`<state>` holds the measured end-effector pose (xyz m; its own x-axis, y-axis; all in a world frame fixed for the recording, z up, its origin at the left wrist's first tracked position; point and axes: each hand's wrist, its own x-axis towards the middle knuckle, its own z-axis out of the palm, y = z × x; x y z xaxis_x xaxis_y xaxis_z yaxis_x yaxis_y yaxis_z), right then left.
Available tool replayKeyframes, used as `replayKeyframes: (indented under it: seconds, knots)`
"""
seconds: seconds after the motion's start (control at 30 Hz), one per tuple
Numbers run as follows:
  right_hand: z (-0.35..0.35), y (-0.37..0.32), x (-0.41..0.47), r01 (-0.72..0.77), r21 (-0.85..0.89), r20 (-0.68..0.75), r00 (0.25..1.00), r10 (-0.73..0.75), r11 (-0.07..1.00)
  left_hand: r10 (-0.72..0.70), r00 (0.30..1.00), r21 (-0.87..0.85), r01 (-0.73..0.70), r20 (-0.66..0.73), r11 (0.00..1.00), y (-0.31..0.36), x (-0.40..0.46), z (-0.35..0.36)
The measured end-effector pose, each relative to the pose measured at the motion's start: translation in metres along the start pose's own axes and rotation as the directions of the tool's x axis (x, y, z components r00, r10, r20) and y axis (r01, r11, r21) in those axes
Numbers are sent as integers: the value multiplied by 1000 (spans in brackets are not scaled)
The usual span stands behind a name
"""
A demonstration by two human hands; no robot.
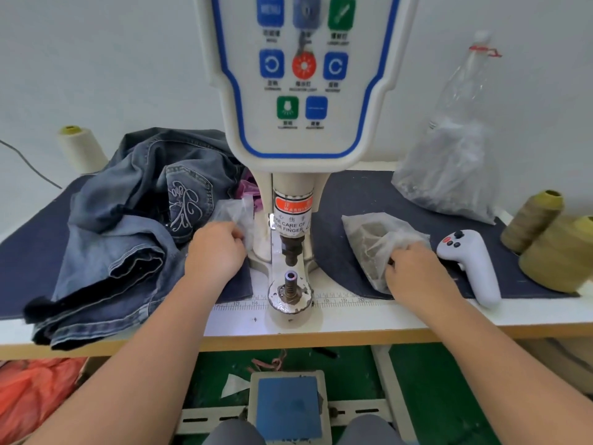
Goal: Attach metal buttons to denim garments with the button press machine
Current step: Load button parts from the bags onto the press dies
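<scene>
Denim jeans lie heaped on the left part of the table, over a dark mat, with an embroidered pocket facing up and one folded leg hanging over the front edge. White press stands at the centre; its control panel carries blue, green and red buttons, and a warning label sits on the column above the upper die. Lower die stands bare on its round base at the table's front, directly below the upper die and apart from it; no fabric lies between them.

Left hand rests just left of the column, fingers curled into a small clear bag; what the fingertips hold inside cannot be told. Right hand lies right of the column on a second mat, fingers curled and pinching the mouth of another clear bag holding small dark parts, too blurred to identify.

White controller lies just beside the right hand, not touching it. Large clear sack of small parts stands behind, knotted at the top. Olive thread cones stand at the right edge; a cream cone stands at the far left. Blue pedal sits on the floor below the table, between the knees
</scene>
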<state>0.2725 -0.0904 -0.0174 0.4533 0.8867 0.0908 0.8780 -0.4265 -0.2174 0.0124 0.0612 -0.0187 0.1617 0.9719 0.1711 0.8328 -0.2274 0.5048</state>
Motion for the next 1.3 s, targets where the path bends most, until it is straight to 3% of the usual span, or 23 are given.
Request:
replayKeyframes:
  seconds: [0.13, 0.23, 0.33, 0.43, 0.57, 0.6, 0.7, 0.77, 0.9, 1.0, 1.1, 1.13, 1.2, 1.3]
  knots:
    - [-9, -7, 5, -49, -92, 52, 997, 54, 995, 14, 997, 81, -20, 73, 997, 7, 3, -14]
    - [-19, -12, 11, -180, -128, 250, 946, 207, 975, 49, 993, -3, -48, 104, 999, 10, 7, -24]
    - [-18, -11, 10, -124, -95, 147, 980, 137, 988, 64, 978, -138, -36, 199, 990, 15, 14, -35]
    - [-19, -13, 6, -94, -58, 86, 991, 99, 994, 77, 978, 63, -91, 196, 994, 13, 20, -39]
    - [-19, -14, 15, -167, -89, 276, 943, 185, 982, 98, 964, 457, -204, 246, 866, 7, 18, -37]
    - [-19, -14, 14, -169, -92, 284, 940, 188, 981, 95, 960, 484, -216, 263, 848, 7, 18, -35]
    - [-11, -7, 5, -60, -22, 89, 994, 62, 998, 66, 969, 496, -180, 239, 850, 5, 20, -30]
    - [-10, -8, 0, -23, -13, 41, 999, 24, 1000, 19, 981, 511, -118, 195, 851, 4, 18, -25]
    - [-4, -11, 5, -156, -36, 226, 961, 160, 987, 13, 990, 540, -86, 139, 837, 0, 12, -17]
    - [2, -9, 10, -163, -51, 230, 958, 170, 985, 49, 991, 575, -111, 122, 810, -2, 9, -16]
    - [-4, -12, 17, -254, -72, 351, 899, 263, 965, 104, 989, 656, -145, 101, 740, 1, 6, -16]
    - [-3, -12, 16, -248, -69, 333, 907, 256, 966, 141, 986, 698, -159, 83, 698, 1, 5, -16]
    - [-1, -11, 10, -157, -82, 148, 975, 167, 984, 175, 983, 768, -148, 47, 623, -3, 4, -17]
    - [5, -10, -1, -97, -102, 0, 995, 97, 990, 125, 991, 783, -110, 42, 612, -8, 3, -20]
